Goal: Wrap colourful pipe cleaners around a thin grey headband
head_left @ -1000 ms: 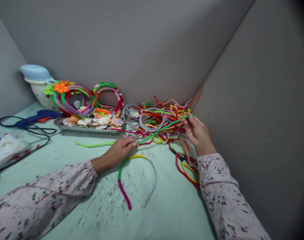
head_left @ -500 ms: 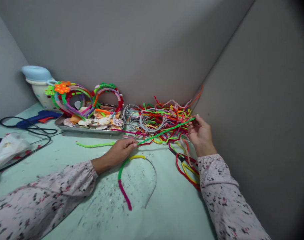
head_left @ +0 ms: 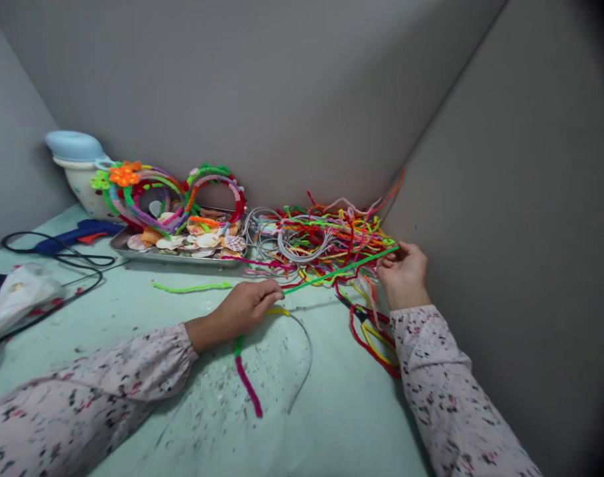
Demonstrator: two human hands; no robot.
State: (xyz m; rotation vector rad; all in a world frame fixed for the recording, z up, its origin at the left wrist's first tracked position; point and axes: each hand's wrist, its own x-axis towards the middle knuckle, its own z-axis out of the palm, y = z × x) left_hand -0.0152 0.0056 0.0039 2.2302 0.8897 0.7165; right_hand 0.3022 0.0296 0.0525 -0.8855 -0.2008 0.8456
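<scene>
Shows grey wall panels (head_left: 302, 99) behind a pale green tabletop (head_left: 341, 411) marked with dark specks. Shows also a green strand (head_left: 341, 270) stretched nearly straight between both hands, in front of a heap of coloured strands (head_left: 351, 228). Judged as risks: snagging on the heap, caused by passing so close to loose ends; slipping from a fingertip grip, if pulled too hard; nudging the partly wrapped headband (head_left: 246, 383), given a hand so near. Note left hand (head_left: 246, 306) closed, pinching the strand's left end and hiding part of the headband; cannot tell whether touching it. Note right hand (head_left: 406, 271) closed at the fingertips on the opposite end, near scissors (head_left: 362, 315). Record hands as well apart
</scene>
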